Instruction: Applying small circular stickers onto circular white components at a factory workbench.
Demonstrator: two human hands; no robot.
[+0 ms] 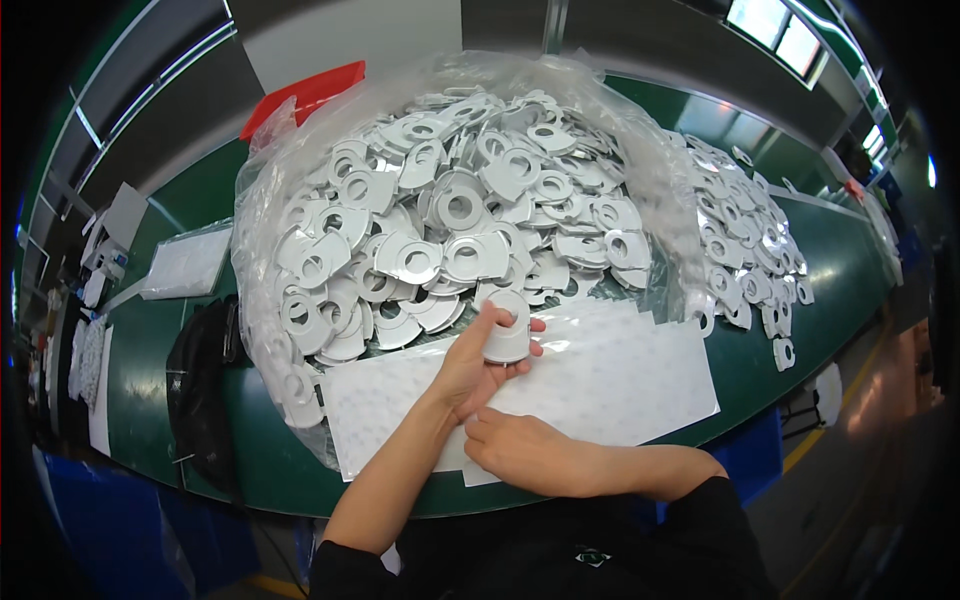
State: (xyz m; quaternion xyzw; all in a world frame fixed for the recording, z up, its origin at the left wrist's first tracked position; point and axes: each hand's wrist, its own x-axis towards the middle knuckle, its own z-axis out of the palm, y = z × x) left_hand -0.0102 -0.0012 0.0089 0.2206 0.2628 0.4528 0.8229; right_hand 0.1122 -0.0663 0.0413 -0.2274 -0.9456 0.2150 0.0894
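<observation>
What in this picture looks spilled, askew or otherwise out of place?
A second batch of white ring parts lies loose on the green table, right of the clear bag holding the main pile. Nothing looks damaged.

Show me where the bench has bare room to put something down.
Bare green bench shows right of the loose parts, toward the far corner, and in a strip at left between the clear bag and the flat sheet. The white sheet right of the hands is also free. The middle is crowded: the bag heaped with white parts.
</observation>
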